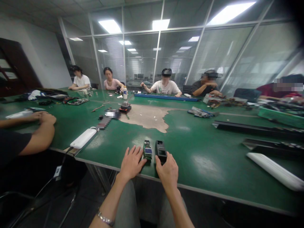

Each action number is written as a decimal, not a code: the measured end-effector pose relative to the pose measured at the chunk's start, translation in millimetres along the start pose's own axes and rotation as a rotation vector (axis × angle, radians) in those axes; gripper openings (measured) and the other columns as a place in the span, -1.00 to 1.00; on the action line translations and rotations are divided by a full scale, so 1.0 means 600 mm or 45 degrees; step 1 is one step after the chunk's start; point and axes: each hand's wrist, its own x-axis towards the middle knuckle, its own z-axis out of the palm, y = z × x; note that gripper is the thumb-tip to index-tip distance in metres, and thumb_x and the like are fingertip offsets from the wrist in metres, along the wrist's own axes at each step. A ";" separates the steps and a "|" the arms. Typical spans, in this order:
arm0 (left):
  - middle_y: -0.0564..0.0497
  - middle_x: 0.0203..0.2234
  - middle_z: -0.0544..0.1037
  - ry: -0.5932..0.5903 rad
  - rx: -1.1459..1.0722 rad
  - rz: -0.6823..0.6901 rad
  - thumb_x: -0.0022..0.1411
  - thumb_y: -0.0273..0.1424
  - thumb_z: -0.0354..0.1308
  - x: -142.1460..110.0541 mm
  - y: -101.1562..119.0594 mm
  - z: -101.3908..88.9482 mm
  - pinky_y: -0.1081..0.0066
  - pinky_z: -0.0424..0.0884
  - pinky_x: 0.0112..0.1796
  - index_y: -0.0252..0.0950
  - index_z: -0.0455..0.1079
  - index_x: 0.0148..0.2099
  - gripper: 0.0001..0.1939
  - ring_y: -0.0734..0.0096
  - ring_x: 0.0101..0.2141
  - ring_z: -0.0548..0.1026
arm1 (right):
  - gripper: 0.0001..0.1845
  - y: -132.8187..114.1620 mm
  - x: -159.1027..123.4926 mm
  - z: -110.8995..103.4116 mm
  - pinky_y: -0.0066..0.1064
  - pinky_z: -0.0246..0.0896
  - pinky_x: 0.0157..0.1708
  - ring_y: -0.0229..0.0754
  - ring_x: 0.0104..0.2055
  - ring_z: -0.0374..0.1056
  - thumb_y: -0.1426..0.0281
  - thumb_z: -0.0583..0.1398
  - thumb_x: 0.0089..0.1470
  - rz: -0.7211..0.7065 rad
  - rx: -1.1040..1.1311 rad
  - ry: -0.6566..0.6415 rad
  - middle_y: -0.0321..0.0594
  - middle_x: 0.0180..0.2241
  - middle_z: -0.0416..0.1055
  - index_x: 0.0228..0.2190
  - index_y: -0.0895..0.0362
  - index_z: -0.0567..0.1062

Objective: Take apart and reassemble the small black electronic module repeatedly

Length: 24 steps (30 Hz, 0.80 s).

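Note:
My left hand lies flat on the green table near its front edge, fingers spread, fingertips beside a small green circuit board. My right hand rests just right of it, fingers curled, touching the near end of a black plastic housing. Board and housing lie side by side on the table. Neither hand lifts anything.
A white power bank lies at the left edge beside a co-worker's arm. A long white cover and black rails lie to the right. A worn tan patch marks mid-table. Several people sit along the far side.

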 end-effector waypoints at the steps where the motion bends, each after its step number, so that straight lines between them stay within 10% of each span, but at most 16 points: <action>1: -0.03 0.32 0.21 0.003 0.002 -0.002 0.44 -0.03 -0.16 0.000 0.000 0.000 -0.07 -0.05 0.26 -0.12 0.16 0.34 -0.46 0.06 0.32 0.07 | -0.25 0.001 -0.002 0.001 -0.08 0.12 0.11 0.17 0.12 0.29 0.05 0.13 0.11 0.000 -0.023 0.015 0.29 0.03 0.39 0.10 0.44 0.33; 12: -0.03 0.32 0.22 0.009 0.030 -0.015 0.43 -0.02 -0.15 -0.002 0.005 0.005 -0.04 -0.05 0.27 -0.12 0.16 0.34 -0.44 0.09 0.32 0.07 | -0.03 0.005 -0.011 0.003 -0.09 0.06 0.13 0.20 0.14 0.25 -0.04 0.12 0.07 0.051 -0.037 0.037 0.32 0.14 0.29 0.23 0.49 0.16; 24: -0.02 0.31 0.23 0.009 0.022 -0.008 0.43 -0.07 -0.12 -0.007 0.005 0.000 -0.04 -0.03 0.26 -0.09 0.16 0.33 -0.48 0.10 0.32 0.08 | -0.38 -0.007 -0.006 -0.020 -0.13 0.15 0.01 0.10 -0.03 0.39 0.07 0.10 0.13 0.064 0.021 -0.022 0.10 -0.07 0.48 0.05 0.28 0.40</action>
